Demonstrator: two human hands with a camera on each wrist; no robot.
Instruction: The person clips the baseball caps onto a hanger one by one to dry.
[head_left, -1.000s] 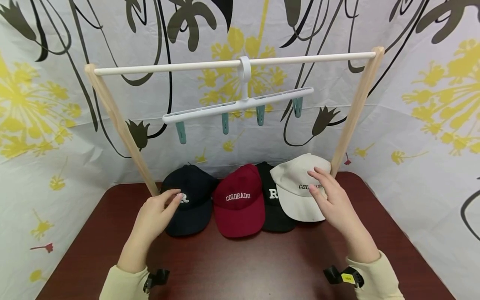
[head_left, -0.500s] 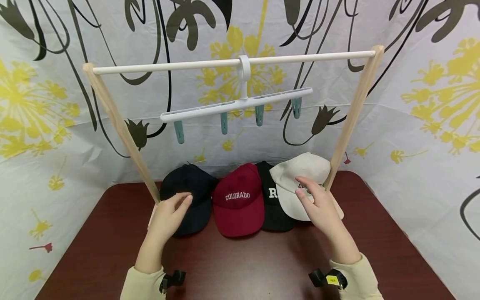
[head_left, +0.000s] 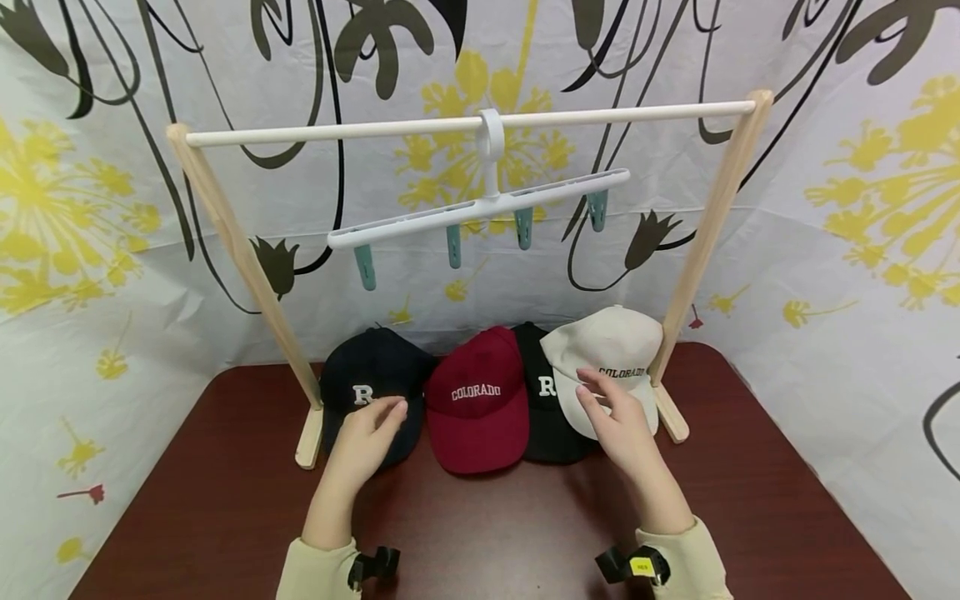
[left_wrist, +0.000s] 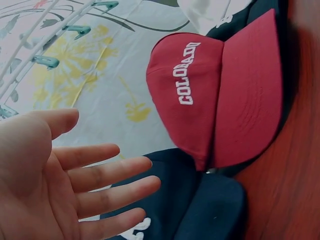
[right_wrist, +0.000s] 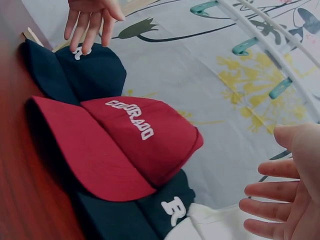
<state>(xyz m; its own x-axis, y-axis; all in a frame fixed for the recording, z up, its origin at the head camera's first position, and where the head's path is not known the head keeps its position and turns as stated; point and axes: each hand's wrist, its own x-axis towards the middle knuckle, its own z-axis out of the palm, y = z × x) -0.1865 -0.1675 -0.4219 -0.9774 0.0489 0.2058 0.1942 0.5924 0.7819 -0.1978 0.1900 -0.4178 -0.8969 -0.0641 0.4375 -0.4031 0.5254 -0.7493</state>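
Note:
Four caps would be a count, so by colour: a navy cap (head_left: 375,367) with a white R lies at the left, a red COLORADO cap (head_left: 477,417) beside it. A black cap (head_left: 551,442) with an R is partly covered by a white COLORADO cap (head_left: 611,342). My left hand (head_left: 367,437) hovers in front of the navy cap, fingers extended, holding nothing. My right hand (head_left: 618,421) is held before the white cap, its fingers relaxed and apart from it. In the left wrist view the palm of my left hand (left_wrist: 75,185) shows bare.
A wooden rack (head_left: 247,258) stands on the dark red table (head_left: 480,533). From its white rod (head_left: 337,133) hangs a white hanger (head_left: 420,223) with several green clips (head_left: 453,246). A patterned cloth (head_left: 862,250) surrounds the table's back and sides.
Both hands have moved inward and slightly toward the front, the left to the right and the right to the left. The caps lie as before; the hanger has swayed slightly.

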